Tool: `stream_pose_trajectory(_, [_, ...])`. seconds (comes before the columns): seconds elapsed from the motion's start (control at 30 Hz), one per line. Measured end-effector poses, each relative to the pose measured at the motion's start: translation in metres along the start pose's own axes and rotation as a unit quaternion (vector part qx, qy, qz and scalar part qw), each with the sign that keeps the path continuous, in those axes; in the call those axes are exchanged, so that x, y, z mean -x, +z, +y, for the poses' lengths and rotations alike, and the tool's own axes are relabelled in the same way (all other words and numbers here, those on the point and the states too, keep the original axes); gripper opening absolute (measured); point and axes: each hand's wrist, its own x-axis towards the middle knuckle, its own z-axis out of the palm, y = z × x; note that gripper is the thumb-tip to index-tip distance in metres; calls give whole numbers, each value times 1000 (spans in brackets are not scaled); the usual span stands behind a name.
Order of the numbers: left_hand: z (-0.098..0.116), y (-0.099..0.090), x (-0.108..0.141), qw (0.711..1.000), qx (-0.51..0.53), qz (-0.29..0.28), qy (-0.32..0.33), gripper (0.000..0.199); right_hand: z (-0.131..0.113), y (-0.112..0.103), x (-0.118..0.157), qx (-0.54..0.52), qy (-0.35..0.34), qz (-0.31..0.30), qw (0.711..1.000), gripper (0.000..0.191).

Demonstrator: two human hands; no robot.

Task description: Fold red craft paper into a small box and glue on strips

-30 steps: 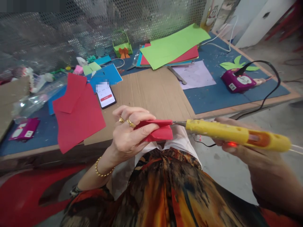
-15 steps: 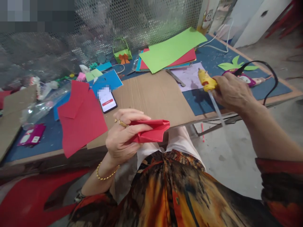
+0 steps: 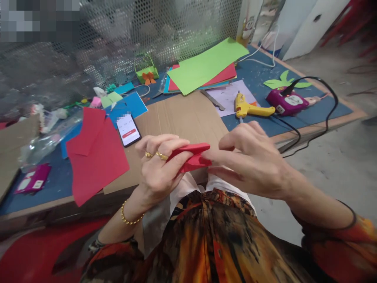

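Folded red paper (image 3: 196,156), shaped like a small flat pocket, is gripped in my left hand (image 3: 161,165) above my lap, thumb in front and fingers behind. My right hand (image 3: 256,161) has its fingers spread, and a fingertip reaches the paper's right end. Whether that finger touches the inside or only the edge, I cannot tell. Beyond my right hand, a yellow glue gun (image 3: 253,109) lies on a lilac sheet (image 3: 231,94), its clear glue stick partly hidden behind my fingers.
Cardboard (image 3: 173,118) covers the table's middle, with a phone (image 3: 128,129) on it. Red sheets (image 3: 98,161) lie at left. A craft knife (image 3: 212,100), a green sheet (image 3: 209,65) and a purple power box (image 3: 285,102) with a black cable lie farther back.
My right hand has let go of the glue gun, now lying on the table, and come over to the folded paper. My left hand keeps its hold on the paper.
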Motion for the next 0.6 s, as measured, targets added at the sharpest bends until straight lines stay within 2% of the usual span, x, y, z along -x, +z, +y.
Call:
stream_pose_trajectory(0.07, [1, 1, -2, 1000, 2, -9, 8, 6, -8, 8, -4, 34, 6, -13, 999, 23])
stream_pose_trajectory(0.23, [5, -1, -6, 999, 26, -36, 22, 4, -11, 23, 0, 105, 19, 26, 994, 29])
stream_pose_trajectory(0.5, [7, -6, -9, 996, 40, -81, 15, 6, -22, 24, 2, 85, 30, 61, 994, 38])
stream_pose_trajectory(0.6, [7, -9, -9, 997, 34, -69, 17, 4, -23, 23, 4, 89, 17, 78, 993, 38])
